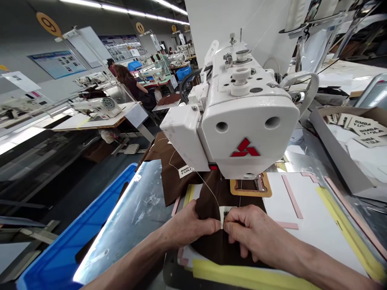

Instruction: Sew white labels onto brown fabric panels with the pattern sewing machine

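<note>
A dark brown fabric piece (211, 245) lies under the head of a white sewing machine (250, 117). On it sits a small white label (226, 210) with dark print, partly covered by my fingers. My left hand (192, 225) grips the fabric, its thumb pressed at the label's lower left corner and its fingers hidden by the cloth. Thumb and forefinger of my right hand (254, 231) pinch together at the label's lower edge, touching the left thumb's tip. A pale thread (210, 190) runs from the label toward a second label (185, 171) on brown fabric further left.
An orange-edged clamp frame (266, 185) sits just behind my hands, below the machine head. A box (332, 155) with several printed labels stands to the right. At the left is a blue bin (57, 262) beside the metal table edge. People work at machines further back.
</note>
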A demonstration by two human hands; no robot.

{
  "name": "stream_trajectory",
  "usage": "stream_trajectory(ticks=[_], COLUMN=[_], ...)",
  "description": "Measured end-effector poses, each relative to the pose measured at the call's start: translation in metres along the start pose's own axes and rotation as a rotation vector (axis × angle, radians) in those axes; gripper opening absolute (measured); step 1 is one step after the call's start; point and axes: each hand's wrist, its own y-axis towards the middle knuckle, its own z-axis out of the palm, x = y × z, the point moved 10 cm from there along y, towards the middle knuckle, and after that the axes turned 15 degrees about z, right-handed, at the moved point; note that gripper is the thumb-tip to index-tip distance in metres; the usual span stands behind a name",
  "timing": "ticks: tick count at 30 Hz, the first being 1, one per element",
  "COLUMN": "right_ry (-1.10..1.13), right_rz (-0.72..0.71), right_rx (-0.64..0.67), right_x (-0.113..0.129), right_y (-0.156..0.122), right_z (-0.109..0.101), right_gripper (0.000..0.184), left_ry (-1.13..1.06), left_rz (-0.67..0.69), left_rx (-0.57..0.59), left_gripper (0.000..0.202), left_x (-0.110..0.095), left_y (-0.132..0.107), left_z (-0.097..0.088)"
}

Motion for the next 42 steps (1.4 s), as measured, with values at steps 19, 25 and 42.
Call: stream_trajectory(ticks=[19,25,42], right_ry=[0.058,0.048,-0.184], right_rz=[-0.022,-0.019,-0.187], right_rx=[-0.007,-0.004,-0.139], right_x=[-0.001,-0.002,0.003], right_y=[0.002,-0.001,-0.008], right_z=[0.005,0.003,0.002], right_gripper=[0.020,0.025,0.023], left_ry=[0.067,-0.021,-0.010], left_rz=[-0.011,0.004,-0.063], left_rx=[-0.006,-0.011,-0.067], left_gripper=[0.015,0.016,0.025], left_x=[0.003,0.001,0.009], left_y=[-0.001,-0.004,-0.007], left_z=[0.000,-0.001,-0.004])
